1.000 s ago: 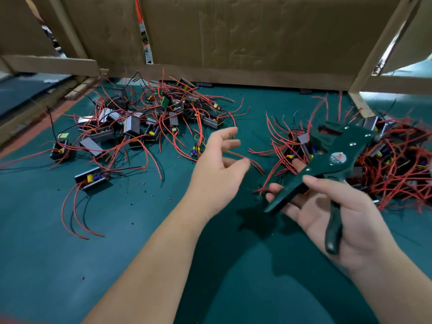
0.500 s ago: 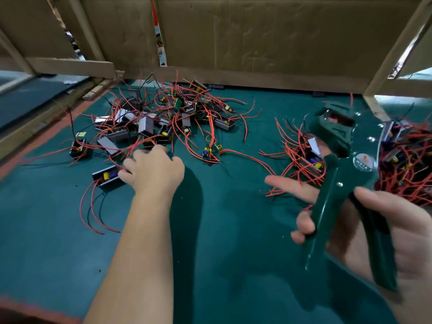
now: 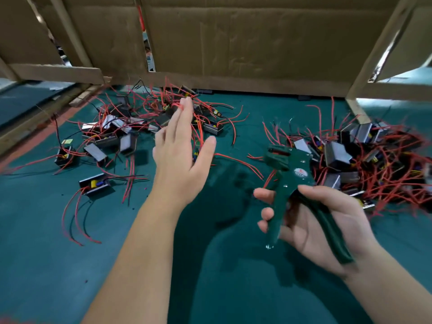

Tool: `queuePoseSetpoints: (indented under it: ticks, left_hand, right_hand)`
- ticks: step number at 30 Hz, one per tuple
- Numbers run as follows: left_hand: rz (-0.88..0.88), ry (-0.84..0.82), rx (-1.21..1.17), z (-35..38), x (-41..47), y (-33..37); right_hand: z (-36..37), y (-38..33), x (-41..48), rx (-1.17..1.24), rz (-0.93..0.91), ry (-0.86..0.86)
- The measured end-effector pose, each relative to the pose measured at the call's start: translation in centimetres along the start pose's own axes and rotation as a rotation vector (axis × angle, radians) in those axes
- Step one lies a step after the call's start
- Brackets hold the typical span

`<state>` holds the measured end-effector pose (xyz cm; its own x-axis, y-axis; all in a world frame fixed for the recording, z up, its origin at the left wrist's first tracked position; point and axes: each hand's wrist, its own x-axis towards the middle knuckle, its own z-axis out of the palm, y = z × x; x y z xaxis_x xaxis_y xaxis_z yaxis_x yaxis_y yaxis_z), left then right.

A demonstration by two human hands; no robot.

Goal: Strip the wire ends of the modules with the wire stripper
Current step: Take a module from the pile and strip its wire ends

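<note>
Since half a second ago the left hand [image 3: 180, 160] has uncurled and lifted off the pile, and the right hand [image 3: 313, 230] has brought the wire stripper [image 3: 288, 167] down and in from the right edge toward the lower middle of the frame.

Nearest, in the lower right, the right hand grips the green wire stripper: its fingers wrap the left handle, its thumb lies across the top, and the right handle runs along the palm. The handles stand apart and the tool's head points up and left, held above the teal mat [image 3: 46, 265].

At centre the left hand is blurred, fingers straight and together, thumb spread, holding nothing.

One module [image 3: 95, 183] lies apart at left with red wires trailing toward the viewer. Beyond it sits the left pile of modules [image 3: 121, 136]; a second pile [image 3: 364, 160] lies at right, just past the tool's head. A cardboard wall [image 3: 245, 43] closes the top of the frame.
</note>
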<state>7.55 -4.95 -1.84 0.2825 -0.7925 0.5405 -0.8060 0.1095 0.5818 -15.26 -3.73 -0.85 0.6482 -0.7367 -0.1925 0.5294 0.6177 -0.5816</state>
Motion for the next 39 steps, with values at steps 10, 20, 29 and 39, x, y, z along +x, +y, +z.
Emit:
queuePoseSetpoints:
  ticks: [10,20,29,39]
  left_hand:
    - [0.271,0.239,-0.14,0.0,-0.1,1.3]
    - [-0.05,-0.207,-0.884,0.0,-0.9,3.3]
    - [-0.083,-0.847,-0.925,0.1,-2.0,3.9]
    - [-0.312,-0.692,-1.054,0.4,-1.0,2.7]
  right_hand:
    - [-0.5,-0.4,0.1,-0.053,-0.027,0.057]
    - [0.5,-0.7,-0.9,-0.039,-0.006,-0.209]
    - [-0.1,-1.6,-1.0,-0.112,-0.143,-0.118]
    - [0.0,-0.7,-1.1,-0.212,0.089,-0.364]
